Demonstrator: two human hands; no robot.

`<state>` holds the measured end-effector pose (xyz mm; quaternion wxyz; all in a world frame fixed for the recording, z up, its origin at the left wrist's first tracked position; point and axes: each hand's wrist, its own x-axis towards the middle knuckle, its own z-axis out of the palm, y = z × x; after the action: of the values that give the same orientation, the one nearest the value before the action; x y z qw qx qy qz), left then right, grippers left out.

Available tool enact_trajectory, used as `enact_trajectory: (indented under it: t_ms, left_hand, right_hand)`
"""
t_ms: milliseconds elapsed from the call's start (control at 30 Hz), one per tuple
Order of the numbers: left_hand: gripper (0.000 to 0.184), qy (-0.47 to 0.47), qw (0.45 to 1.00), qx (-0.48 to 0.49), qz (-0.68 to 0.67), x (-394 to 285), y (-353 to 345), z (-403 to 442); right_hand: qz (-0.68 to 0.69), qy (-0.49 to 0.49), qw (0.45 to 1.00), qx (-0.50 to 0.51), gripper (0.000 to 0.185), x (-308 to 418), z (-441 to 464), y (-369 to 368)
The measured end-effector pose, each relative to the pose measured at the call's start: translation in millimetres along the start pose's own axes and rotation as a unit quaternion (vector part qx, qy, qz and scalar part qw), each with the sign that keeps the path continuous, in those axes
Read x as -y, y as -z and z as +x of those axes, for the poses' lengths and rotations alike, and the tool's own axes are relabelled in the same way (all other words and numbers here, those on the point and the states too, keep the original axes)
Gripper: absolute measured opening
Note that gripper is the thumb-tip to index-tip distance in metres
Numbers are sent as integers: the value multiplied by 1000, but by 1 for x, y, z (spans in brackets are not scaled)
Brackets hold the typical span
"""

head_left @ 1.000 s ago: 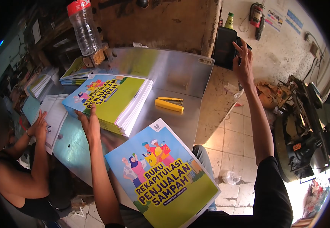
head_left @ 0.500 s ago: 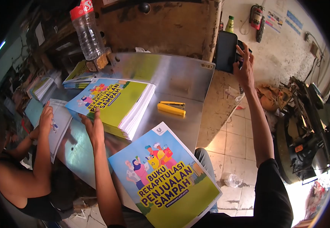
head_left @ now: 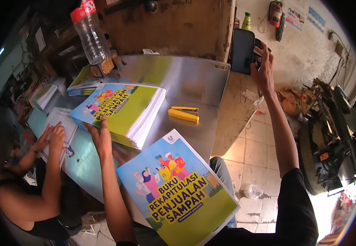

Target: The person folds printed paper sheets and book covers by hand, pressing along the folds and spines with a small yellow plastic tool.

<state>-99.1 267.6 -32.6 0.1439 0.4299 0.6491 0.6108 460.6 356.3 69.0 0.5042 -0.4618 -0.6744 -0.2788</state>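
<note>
Left grip [head_left: 95,122] open against booklet stack [head_left: 122,108]; right grip [head_left: 255,57] beside black device [head_left: 243,51], closure unclear.

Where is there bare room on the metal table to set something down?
The metal table is bare around the yellow stapler, between the tall booklet stack and the table's right edge, and between the left hand and the loose pages. Crowded: the left end, with the pages, co-worker's hands and smaller piles.
</note>
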Motion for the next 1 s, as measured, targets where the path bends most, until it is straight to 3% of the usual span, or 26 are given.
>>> enact_trajectory:
  t_ms: [467,600,767,1000]
  left_hand:
    - [106,28,998,21,-60,-6,1,1]
    - [98,30,998,8,-48,-8,1,-3]
    - [96,24,999,5,-36,-5,2,-1]
    - [97,-1,1000,3,-28,0,1,0]
  right_hand:
    - [-40,30,999,11,83,-8,0,-7]
    - [-29,35,999,15,81,-6,-1,-7]
    - [-50,41,993,101,90,-6,1,-1]
    - [-8,72,996,45,94,-10,-1,-5]
